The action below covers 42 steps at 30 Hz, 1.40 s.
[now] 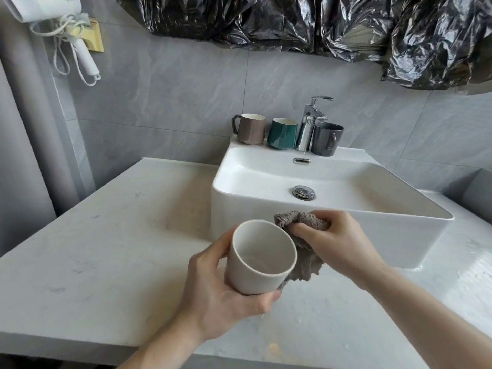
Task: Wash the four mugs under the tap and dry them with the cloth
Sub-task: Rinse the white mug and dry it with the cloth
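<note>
My left hand [213,296] grips a cream mug [259,258] from below and the left, tilted with its mouth toward me, in front of the sink. My right hand [343,241] is closed on a bunched grey cloth [303,265] pressed against the mug's right side. Three more mugs stand on the back rim of the white sink [372,211]: a mauve mug [251,128], a green mug [282,133] and a dark grey mug [327,139]. The chrome tap [310,123] stands between the green and dark grey mugs; no water runs from it.
The sink basin sits on a pale marble counter [106,249] that stretches left and right. A white hair dryer [80,43] hangs on the wall at top left. Black plastic sheeting [346,25] covers the wall above the sink.
</note>
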{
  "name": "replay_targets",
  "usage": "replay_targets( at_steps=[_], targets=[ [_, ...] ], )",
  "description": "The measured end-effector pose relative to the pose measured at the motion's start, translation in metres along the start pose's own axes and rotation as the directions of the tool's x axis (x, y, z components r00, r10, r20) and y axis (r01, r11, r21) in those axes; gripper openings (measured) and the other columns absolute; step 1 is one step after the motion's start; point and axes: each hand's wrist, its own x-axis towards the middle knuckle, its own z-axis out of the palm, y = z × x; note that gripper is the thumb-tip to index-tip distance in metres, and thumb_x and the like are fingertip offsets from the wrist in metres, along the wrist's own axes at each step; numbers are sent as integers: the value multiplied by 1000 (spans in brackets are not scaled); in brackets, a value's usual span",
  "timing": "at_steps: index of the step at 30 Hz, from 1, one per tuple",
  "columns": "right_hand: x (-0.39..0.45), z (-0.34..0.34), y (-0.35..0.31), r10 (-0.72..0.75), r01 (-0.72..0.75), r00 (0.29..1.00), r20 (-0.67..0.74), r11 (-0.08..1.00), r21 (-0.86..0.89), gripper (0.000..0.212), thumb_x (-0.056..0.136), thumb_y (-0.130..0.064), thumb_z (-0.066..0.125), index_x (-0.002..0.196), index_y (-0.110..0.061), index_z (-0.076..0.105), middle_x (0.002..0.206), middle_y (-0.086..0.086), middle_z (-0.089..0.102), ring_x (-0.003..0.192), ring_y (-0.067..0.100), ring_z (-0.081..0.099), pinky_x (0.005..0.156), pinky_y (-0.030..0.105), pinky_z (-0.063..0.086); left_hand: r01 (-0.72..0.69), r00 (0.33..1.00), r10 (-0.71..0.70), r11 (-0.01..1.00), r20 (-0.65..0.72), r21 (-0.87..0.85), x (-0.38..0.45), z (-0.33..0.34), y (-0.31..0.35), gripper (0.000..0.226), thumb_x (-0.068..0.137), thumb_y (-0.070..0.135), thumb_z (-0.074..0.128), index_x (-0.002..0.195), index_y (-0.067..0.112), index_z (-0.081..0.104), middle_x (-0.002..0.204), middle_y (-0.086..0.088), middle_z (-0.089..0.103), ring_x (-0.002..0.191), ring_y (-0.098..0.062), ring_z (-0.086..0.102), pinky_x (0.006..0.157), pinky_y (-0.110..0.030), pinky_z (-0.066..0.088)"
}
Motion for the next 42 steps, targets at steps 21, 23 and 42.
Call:
replay_targets(
  at_steps=[21, 23, 42],
  targets=[
    [-10, 24, -51, -218, 439, 851, 477, 794, -421, 12, 93, -16, 49, 91, -15, 60, 86, -1, 65, 79, 22, 56, 64, 31, 42, -105, 983, 139, 961, -119, 256, 1, -2, -5, 98, 50, 32, 99, 140, 42, 63, 128, 26, 70, 116, -2, 66, 95, -24, 54],
    [-7, 27, -56, -92, 407, 789, 607, 819, -405, 19, 97, -12, 44, 101, -14, 63, 97, 1, 63, 86, 20, 54, 73, 31, 43, -144, 978, 178, 955, -112, 261, 0, -1, -4, 96, 51, 34, 96, 141, 35, 64, 129, 23, 71, 115, 3, 66, 95, -16, 51],
    [-60, 0, 1, -603, 596, 796, 56, 764, -247, 37, 93, -11, 49, 117, -36, 62, 100, -25, 65, 94, 3, 61, 79, 13, 43, -124, 983, 130, 991, -127, 54, 3, -2, 1, 95, 53, 17, 105, 139, 28, 65, 135, 18, 70, 124, -9, 68, 100, -29, 55]
  ],
)
